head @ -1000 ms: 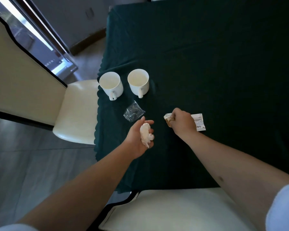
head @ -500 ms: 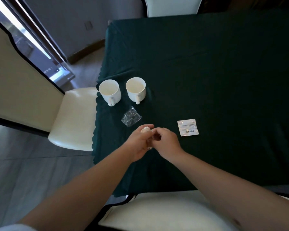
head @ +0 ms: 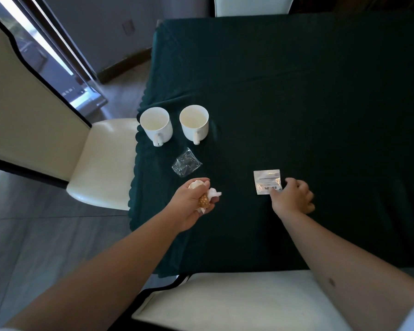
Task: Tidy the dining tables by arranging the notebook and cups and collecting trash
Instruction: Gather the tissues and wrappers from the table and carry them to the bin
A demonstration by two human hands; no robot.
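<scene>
On green cloth, right hand (head: pixel 293 198) touches flat packet (head: pixel 267 181); left hand (head: pixel 193 203) seemingly clutches trash (head: pixel 204 200).

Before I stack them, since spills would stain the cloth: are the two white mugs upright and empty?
Both upright and empty: the left mug and right mug stand rims up, showing bare pale insides.

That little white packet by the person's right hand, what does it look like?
The white packet is a flat, roughly square sachet, glossy like foil or plastic, with fine dark print too small to read. It lies flat on the dark green tablecloth, slightly askew, to the right of the crumpled clear wrapper. The right hand reaches its near right corner with the fingertips, apparently touching the edge; nothing else touches it.
</scene>
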